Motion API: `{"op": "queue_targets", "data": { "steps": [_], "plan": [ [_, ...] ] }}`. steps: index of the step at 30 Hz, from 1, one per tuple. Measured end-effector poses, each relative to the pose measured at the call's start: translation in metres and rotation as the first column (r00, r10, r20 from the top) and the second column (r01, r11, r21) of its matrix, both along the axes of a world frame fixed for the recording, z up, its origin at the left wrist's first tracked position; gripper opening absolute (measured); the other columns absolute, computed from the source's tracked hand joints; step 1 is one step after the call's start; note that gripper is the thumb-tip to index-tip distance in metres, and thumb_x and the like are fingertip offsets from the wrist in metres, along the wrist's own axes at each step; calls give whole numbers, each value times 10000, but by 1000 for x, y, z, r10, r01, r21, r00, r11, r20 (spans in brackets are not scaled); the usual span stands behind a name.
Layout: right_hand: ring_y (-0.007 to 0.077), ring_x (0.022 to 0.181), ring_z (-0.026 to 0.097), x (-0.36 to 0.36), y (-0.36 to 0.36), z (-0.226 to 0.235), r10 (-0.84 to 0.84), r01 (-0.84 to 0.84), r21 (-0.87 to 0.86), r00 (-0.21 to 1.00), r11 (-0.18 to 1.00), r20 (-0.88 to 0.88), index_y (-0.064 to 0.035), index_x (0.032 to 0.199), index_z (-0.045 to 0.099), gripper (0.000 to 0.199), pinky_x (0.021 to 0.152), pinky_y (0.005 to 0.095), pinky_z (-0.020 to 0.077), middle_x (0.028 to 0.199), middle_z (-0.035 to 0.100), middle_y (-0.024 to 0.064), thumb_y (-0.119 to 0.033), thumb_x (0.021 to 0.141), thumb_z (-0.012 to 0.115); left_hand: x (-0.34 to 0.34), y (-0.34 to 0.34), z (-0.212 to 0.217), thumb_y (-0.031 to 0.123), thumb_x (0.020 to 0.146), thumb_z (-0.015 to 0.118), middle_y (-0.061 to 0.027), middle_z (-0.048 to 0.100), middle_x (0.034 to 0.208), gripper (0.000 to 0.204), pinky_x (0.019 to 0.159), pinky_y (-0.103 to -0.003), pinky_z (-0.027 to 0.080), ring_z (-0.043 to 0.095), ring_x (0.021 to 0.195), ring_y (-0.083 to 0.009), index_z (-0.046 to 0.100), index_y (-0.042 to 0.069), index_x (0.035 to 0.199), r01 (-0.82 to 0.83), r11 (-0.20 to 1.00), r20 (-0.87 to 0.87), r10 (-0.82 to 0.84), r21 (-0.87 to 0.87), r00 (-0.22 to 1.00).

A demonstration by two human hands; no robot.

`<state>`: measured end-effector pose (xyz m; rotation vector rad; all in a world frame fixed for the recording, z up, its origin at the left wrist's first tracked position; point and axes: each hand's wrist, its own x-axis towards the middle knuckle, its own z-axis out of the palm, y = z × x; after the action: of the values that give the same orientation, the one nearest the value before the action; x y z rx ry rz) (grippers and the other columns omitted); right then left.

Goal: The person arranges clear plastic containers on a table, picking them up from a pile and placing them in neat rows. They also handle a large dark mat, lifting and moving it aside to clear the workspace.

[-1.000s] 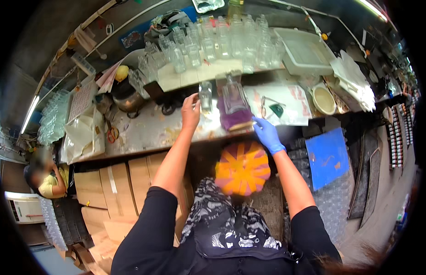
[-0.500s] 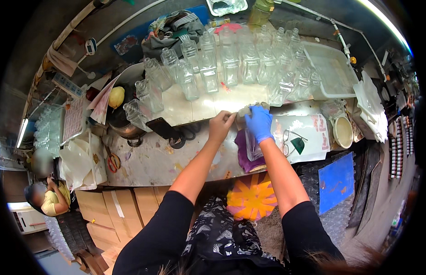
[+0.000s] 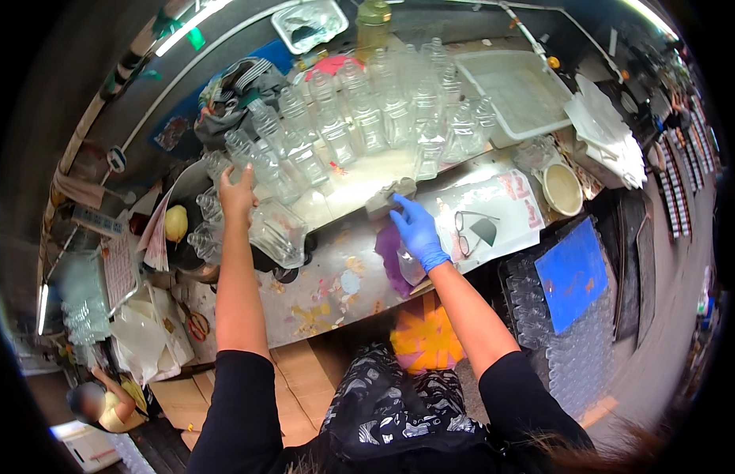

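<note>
My left hand (image 3: 238, 192) is closed round the upper part of a clear glass bottle (image 3: 277, 235). The bottle leans over the front of the pale board, its broad base toward the bench, and my fingers partly hide its neck. On my right hand (image 3: 419, 229) is a blue glove. Its fingers are apart, the tips at the edge of a grey, cloth-like lump (image 3: 391, 196) on the board's front edge. Just below lies a purple cloth (image 3: 393, 261) with a clear piece on it, partly covered by the gloved hand. Many similar bottles (image 3: 367, 122) stand in rows behind.
Glasses (image 3: 462, 233) lie on a white sheet (image 3: 509, 201) at right, near a cream bowl (image 3: 562, 189). A translucent tub (image 3: 513, 91) sits behind. Scissors (image 3: 197, 324) and a yellow fruit (image 3: 176, 223) are at left. Another person (image 3: 118, 403) is at the lower left.
My left hand has moved left from the grey lump to a bottle, which now tilts over the phone's place. My right hand has loosened on the lump. The view has shifted.
</note>
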<state>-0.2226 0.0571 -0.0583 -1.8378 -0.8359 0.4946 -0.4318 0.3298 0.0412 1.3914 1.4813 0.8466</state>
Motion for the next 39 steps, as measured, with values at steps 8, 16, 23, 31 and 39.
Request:
{"op": "queue_targets", "data": {
  "steps": [8,16,23,31,39],
  "plan": [
    [402,1007,600,115,42,86,-257,247,72,930,966,262,45,1277,461,653,824,418,492,1061,609,285,-232,756,741,5,58,-35,253,820,703,-40,536,731,406,411,-274,353,464,509,-109,581,73,1163,261,960,-289,-280,-102,916],
    [368,823,669,141,116,54,-241,332,-183,888,925,392,-51,863,722,223,737,452,536,903,662,237,-112,818,512,-1,113,-69,249,799,733,-82,591,770,594,385,-298,353,441,453,-140,478,78,1308,327,943,-420,-320,-58,849],
    [404,786,634,97,30,52,-318,313,67,900,947,297,-15,887,600,122,656,468,514,857,644,232,-82,813,531,3,128,-64,298,811,721,-84,601,755,437,371,-300,352,435,437,-132,562,11,1100,412,911,-471,-367,-9,802],
    [346,796,655,2,-253,103,-462,421,217,865,880,194,-64,1126,565,289,688,403,533,906,649,180,-180,865,605,-7,-29,30,273,877,666,-15,481,638,305,347,-250,259,354,424,-67,534,13,968,665,718,-508,-503,206,700],
    [369,856,640,-73,-569,44,-582,605,-97,790,790,191,-77,1084,568,250,710,426,526,946,651,179,-212,878,610,28,-323,73,101,867,666,39,405,671,197,513,-214,284,360,619,-46,564,13,1011,890,413,-550,-705,195,448]
  ]
}}
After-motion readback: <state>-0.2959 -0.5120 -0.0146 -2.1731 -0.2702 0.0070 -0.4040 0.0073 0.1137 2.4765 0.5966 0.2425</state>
